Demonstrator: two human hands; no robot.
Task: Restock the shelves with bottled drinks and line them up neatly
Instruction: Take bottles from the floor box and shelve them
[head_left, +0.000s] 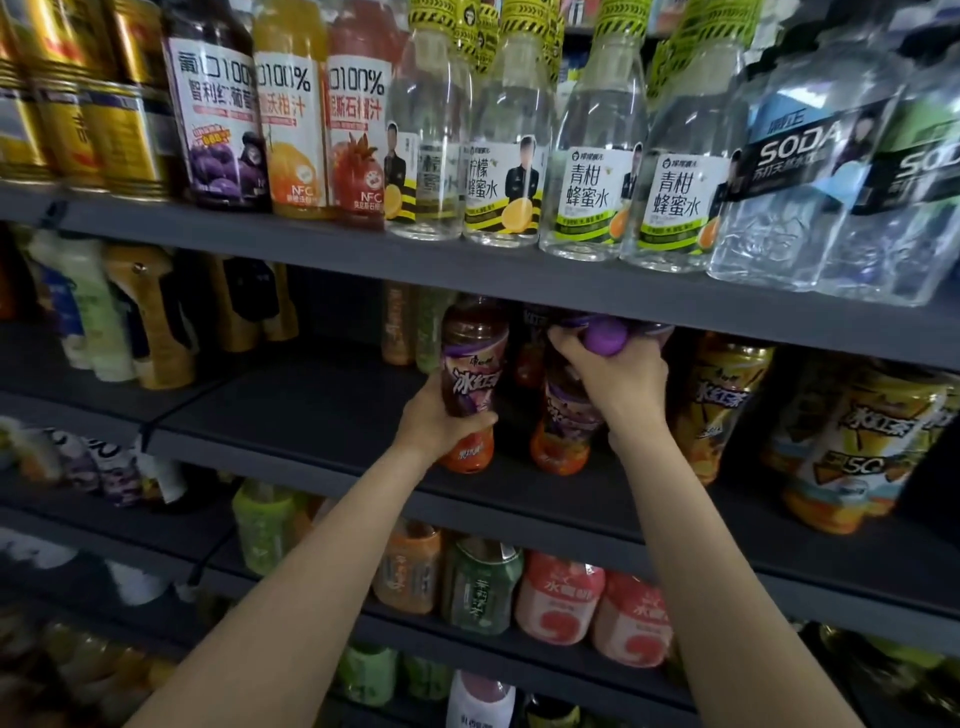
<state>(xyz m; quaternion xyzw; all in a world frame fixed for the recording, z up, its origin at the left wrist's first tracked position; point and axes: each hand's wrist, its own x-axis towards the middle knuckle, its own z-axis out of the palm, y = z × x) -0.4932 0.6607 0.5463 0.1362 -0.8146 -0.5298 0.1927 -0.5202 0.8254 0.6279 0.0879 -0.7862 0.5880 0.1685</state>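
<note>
Two purple-labelled iced tea bottles sit at the front of the middle shelf (311, 421), just left of the yellow tea bottles (722, 400). The left hand (441, 421) wraps the lower body of the left bottle (470, 374); the right hand (615, 384) curls over the neck of the right bottle (566, 415), just under its purple cap (605, 335).

The step looks like setting both upright in a row. Done well, each base goes flat on the shelf, labels facing out, sides just touching, fronts level with the yellow bottles. The cap sits close under the upper shelf, so the right bottle wants sliding rather than lifting. Let go only once neither rocks.
</note>
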